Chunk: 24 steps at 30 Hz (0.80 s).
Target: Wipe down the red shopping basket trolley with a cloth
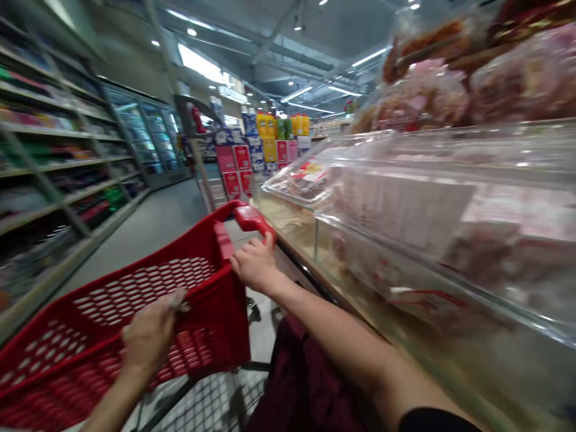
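Head view shows us a red cart (225,327) in front of our body, its basket reaching from the lower left edge to the middle. Its long axis runs crosswise, climbing toward the right, with the red handle (247,217) at the right end, pointing at the display bench (288,231). We hold the corner beside that handle with our right hand (255,262), fingers closed over the rim and thumb along the handle. Our left hand (150,336) lies over the near rim, farther left; it is blurred, and we cannot tell whether it grips the rim or the small pale thing (180,300) at its fingertips. Below the basket we see a wire rack (216,402), beside our dark red garment (310,384). To our right, clear plastic packs (306,183) sit on the bench, just beyond the handle. Blurred shelves (72,131) line the aisle on our left, and red boxes (236,174) stand stacked ahead.
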Tool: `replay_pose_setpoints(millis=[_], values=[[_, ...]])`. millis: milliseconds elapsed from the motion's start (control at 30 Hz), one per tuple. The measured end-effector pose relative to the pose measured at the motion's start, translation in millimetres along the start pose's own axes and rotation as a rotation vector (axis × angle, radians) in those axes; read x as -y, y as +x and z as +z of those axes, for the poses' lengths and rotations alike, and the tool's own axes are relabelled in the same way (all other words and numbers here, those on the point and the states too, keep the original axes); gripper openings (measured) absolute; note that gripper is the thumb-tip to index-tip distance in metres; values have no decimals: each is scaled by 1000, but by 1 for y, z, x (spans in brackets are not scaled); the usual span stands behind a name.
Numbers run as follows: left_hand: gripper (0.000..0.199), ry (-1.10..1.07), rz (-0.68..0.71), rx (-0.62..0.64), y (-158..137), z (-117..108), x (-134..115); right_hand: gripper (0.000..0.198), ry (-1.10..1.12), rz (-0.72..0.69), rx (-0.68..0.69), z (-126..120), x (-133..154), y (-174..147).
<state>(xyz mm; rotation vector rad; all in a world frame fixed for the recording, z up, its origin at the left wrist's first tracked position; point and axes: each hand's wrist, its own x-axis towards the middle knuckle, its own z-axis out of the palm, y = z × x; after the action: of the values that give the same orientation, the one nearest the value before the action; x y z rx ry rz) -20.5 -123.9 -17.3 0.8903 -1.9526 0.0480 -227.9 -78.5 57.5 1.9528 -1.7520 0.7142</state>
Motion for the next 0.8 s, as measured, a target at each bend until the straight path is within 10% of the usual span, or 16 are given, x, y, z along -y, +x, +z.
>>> replay_pose_setpoints(millis=[200,400,633,800], values=[[31,148,100,16,-6,28,0,33,89,-120,-91,31,-1,-5],[28,428,19,76,-65,-36,59,28,34,-100,-199,45,-24,-1],[34,282,-11,176,-44,-7,22,23,111,-127,-182,45,-8,-12],[33,324,-104,125,-88,-70,79,23,110,-126,-197,43,-11,-14]])
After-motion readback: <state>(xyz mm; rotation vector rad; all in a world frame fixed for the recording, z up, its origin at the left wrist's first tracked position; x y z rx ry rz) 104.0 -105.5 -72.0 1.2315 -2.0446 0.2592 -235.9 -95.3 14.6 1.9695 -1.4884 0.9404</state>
